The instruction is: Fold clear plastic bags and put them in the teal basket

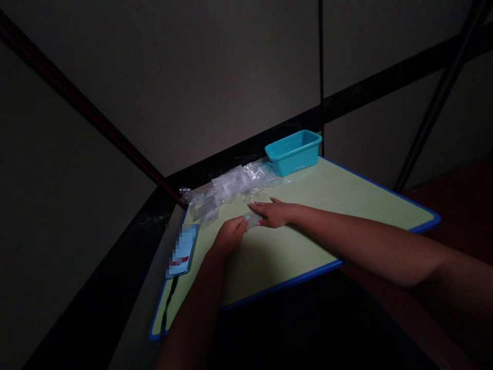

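Between my two hands a small translucent plastic piece (253, 221) lies on the pale green table (269, 262). My left hand (231, 233) has its fingers closed on the left end of this piece. My right hand (272, 211) rests over its right side, fingers spread and reaching left. Just behind the hands, crumpled clear plastic bags (234, 184) are heaped along the table's back edge.
A turquoise plastic bin (295, 154) stands at the back of the table, right of the bags. A phone (183, 252), partly pixelated, lies at the left edge with a dark strap below it. Walls rise behind the table.
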Demonstrator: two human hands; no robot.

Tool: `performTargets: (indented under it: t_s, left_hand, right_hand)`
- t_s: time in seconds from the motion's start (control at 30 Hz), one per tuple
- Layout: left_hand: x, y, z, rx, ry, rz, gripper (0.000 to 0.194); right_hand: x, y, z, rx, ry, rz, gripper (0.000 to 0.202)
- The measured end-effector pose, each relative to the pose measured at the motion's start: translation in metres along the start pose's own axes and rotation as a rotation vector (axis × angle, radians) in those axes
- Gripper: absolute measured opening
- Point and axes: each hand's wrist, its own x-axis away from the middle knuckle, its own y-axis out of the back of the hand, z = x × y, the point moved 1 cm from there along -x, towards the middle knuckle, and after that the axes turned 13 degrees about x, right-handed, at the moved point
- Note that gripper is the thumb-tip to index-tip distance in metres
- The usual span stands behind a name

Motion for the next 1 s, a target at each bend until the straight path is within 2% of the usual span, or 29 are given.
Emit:
performTargets:
  t_s: [0.13, 0.3, 0.47, 0.57, 0.8, 1.0]
  left_hand:
    - [-0.001, 0.001, 0.002, 0.166, 0.005, -0.090, 0.033]
    - [-0.007, 0.007, 0.006, 0.743, 0.057, -0.365, 0.026]
    - [-0.007, 0.034, 0.018, 1.275, 0.116, -0.616, 0.011]
    - [-0.004, 0.043, 0.024, 1.310, 0.146, -0.657, 0.006]
    - [-0.003, 0.039, 0.025, 1.150, 0.110, -0.570, 0.013]
    - [-0.009, 0.038, 0.026, 1.432, 0.186, -0.679, 0.013]
  right_hand:
    - [-0.002, -0.002, -0.001, -0.007, -0.001, -0.001, 0.077]
    - [-0.002, -0.002, -0.001, 0.001, 0.005, -0.003, 0.076]
    - [-0.001, -0.001, 0.000, -0.009, 0.003, 0.000, 0.076]
    - [-0.001, -0.002, 0.000, -0.015, 0.005, -0.002, 0.076]
    - [0.000, 0.000, 0.000, -0.013, 0.017, -0.007, 0.076]
    - [0.002, 0.002, 0.002, 0.011, -0.001, 0.020, 0.075]
